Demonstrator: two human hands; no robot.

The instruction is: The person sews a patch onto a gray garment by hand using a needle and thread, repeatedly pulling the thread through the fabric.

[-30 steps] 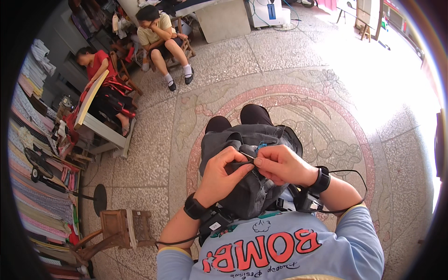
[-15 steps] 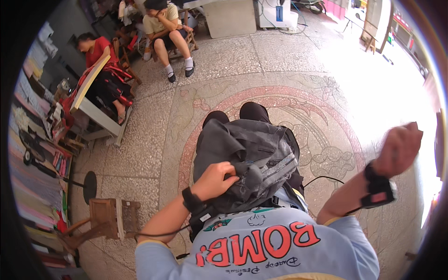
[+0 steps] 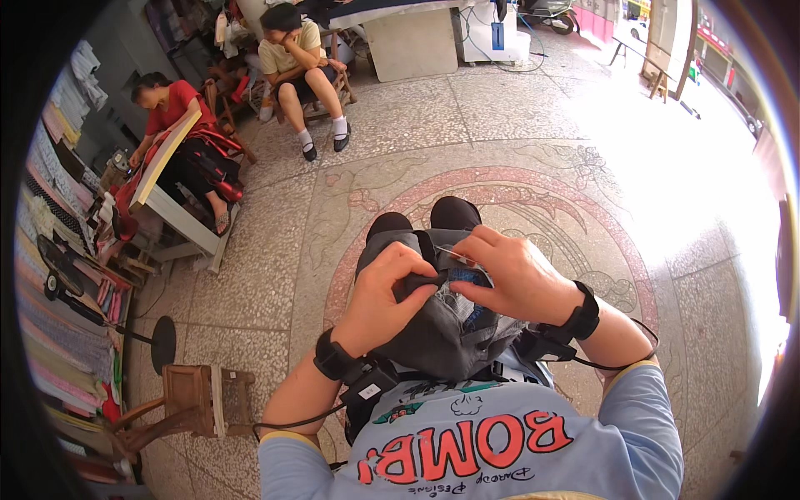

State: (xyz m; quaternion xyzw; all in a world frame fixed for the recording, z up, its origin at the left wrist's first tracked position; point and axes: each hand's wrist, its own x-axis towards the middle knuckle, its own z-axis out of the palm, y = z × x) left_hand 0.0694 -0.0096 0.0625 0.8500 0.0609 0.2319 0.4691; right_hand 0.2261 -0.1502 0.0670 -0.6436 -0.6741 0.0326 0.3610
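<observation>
A dark grey garment lies bunched over my lap, with frayed pale edges and a bluish patch showing near its middle. My left hand is closed on a fold of that cloth, thumb and fingers pinching its edge. Just to the right of the fold, my right hand is curled with a thin, pale sewing needle at its fingertips, pointing toward the left hand. Any thread is too fine to make out. Both wrists wear black bands with cables.
A small wooden stool stands at the lower left, near a black fan and stacked fabrics. One person in red sits at a sewing table; another sits on a chair at the back.
My right hand has come in from far out on the right to the cloth beside my left hand. The garment has been regathered, and the left hand has shifted slightly up.
</observation>
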